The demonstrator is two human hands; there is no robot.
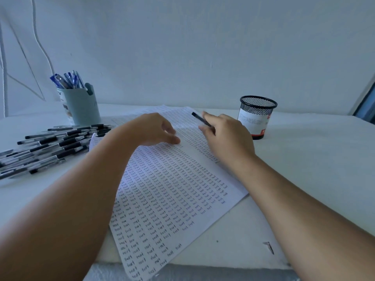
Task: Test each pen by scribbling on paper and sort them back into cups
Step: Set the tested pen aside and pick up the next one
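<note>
A sheet of paper (172, 195) covered in rows of small written words lies slanted on the white table (304, 169). My right hand (227, 136) grips a black pen (199, 118) over the paper's far right part, the pen's end pointing up and left. My left hand (156, 128) rests its fingertips on the paper's far middle. A pile of several black pens (52, 145) lies on the table at the left. Behind it a pale green cup (83, 106) holds several blue pens (67, 80). A black mesh cup (256, 116) stands at the right, beyond my right hand.
A pale wall rises just behind the table, with a white cable hanging at the left. The table's front edge runs under the paper's near corner. A small dark mark (268, 247) shows on the table at the near right.
</note>
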